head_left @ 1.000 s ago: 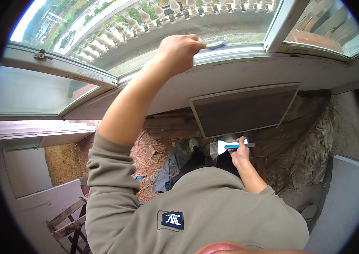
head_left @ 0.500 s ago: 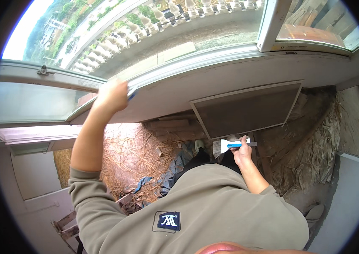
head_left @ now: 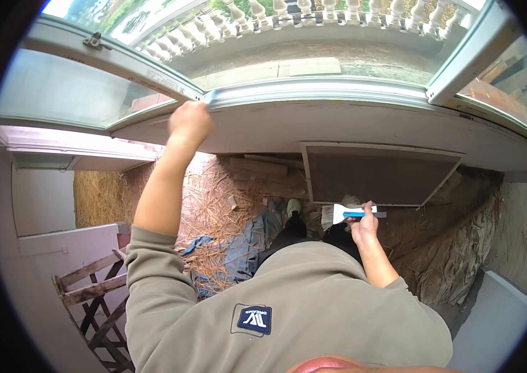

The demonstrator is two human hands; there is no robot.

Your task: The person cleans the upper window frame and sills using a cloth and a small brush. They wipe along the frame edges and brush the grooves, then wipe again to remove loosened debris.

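My left hand [head_left: 190,122] is closed at the window's lower track [head_left: 313,91], by the bottom corner of the open sash [head_left: 98,59]. A small, blurred bluish edge pokes out beyond its fingers; the rest of what it grips is hidden. Low in front of my body, my right hand [head_left: 365,229] is wrapped around a flat white brush [head_left: 340,214] with a blue grip. Pale bristles point to the left, and a grey end sticks out past my fingers on the right.
A framed screen panel [head_left: 382,174] leans against the wall below the window. Straw [head_left: 204,186] and blue cloth [head_left: 248,239] cover the floor at left, with crumpled sheeting [head_left: 456,255] at right. A wooden rack [head_left: 92,289] stands lower left. Balusters [head_left: 276,15] line the outside.
The view has shifted, with the window higher and more of the rack showing. My left hand is now at the track by the sash corner; my right hand keeps the brush low.
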